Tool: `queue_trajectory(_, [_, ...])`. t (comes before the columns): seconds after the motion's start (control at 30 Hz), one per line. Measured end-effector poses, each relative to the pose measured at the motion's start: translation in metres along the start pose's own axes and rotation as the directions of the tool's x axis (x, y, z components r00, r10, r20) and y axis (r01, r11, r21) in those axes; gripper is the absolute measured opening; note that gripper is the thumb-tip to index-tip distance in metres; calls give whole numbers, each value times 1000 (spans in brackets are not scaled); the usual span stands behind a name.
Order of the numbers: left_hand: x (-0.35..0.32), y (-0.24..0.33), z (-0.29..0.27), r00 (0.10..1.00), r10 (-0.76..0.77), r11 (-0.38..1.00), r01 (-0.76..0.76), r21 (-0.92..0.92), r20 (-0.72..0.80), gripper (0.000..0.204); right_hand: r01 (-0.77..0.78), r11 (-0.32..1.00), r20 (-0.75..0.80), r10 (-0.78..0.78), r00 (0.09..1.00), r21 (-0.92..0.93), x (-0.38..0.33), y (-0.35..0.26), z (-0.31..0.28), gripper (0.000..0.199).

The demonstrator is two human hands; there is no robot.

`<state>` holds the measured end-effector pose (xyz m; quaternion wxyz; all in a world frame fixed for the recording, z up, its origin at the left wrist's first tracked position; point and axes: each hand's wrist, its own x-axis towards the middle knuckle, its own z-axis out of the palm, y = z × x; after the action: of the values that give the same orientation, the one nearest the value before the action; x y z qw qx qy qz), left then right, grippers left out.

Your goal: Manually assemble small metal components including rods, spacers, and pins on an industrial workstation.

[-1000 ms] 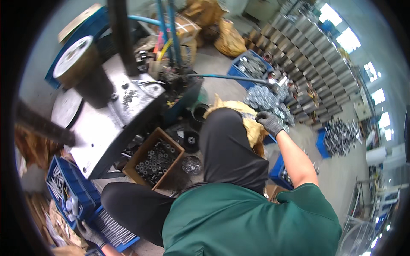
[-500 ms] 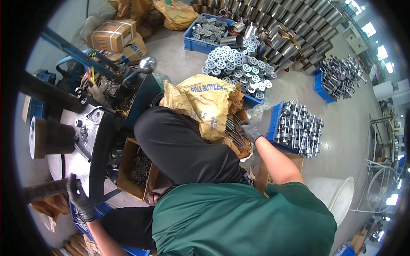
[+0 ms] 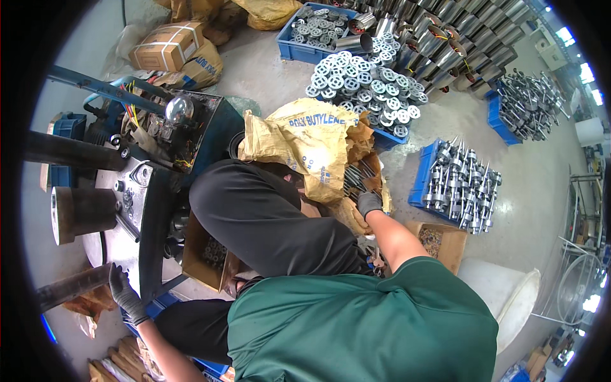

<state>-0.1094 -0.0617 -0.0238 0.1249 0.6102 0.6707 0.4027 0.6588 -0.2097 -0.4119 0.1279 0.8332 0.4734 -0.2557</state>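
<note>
Green shirt, black trousers, dark gloves

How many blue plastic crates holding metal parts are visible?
3: one crate at top centre, one crate right of the yellow sack, one far right. Others may be hidden.

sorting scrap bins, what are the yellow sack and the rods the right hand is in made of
Yellow sack: looks like woven plastic, matte and crumpled.
Rods: probably bare steel, grey with a dull shine.
Right hand: dark fabric glove, reaching into them.
</note>
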Motion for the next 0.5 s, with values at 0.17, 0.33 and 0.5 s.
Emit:
queue_trajectory(0.17, [-1, -29, -26, 992, -124, 989, 125, -73, 10, 39, 144, 970, -150, -174, 973, -196, 2, -11, 26, 26])
queue_trajectory(0.33, [-6, -25, -25, 978, -194, 981, 194, -1, 73, 40, 212, 975, 1, -212, 977, -71, 5, -13, 12, 28])
queue_trajectory(0.5, [-6, -29, -20, 979, -180, 984, 177, 35, 94, 40, 201, 927, -113, -173, 978, 315, 1, -25, -18, 34])
